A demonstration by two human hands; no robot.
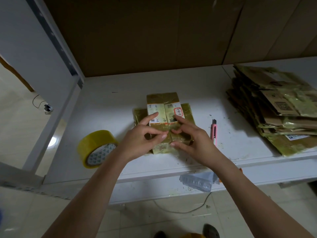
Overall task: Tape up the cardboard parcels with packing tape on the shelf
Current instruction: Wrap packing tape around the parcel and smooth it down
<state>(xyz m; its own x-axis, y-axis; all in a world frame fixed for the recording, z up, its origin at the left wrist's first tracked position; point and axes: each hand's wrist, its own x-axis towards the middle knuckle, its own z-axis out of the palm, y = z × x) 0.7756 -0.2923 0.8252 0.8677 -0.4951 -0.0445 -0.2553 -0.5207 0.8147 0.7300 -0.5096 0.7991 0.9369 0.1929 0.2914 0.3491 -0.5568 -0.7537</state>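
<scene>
Fingers of the left hand [140, 136] are spread, the index fingertip pressing the white label, thumb and another finger nearly meeting over the tape seam; whether they pinch a tape end I cannot tell. The right hand [192, 140] mirrors it, index finger laid on the label's right half, the other fingers loosely curled down onto the cardboard parcel [163, 107], gripping nothing that I can make out.

That parcel lies flat at the centre of the frame on the white shelf [111, 100], already glossy with yellowish tape across its faces. The packing tape roll [96, 148] stands to the lower left, a pink utility knife [213, 133] just right of the hands. At the right edge sits a stack of cardboard pieces [277, 109], partly taped. This parcel looks nearly finished, probably only smoothing left; the stack may still need taping.
</scene>
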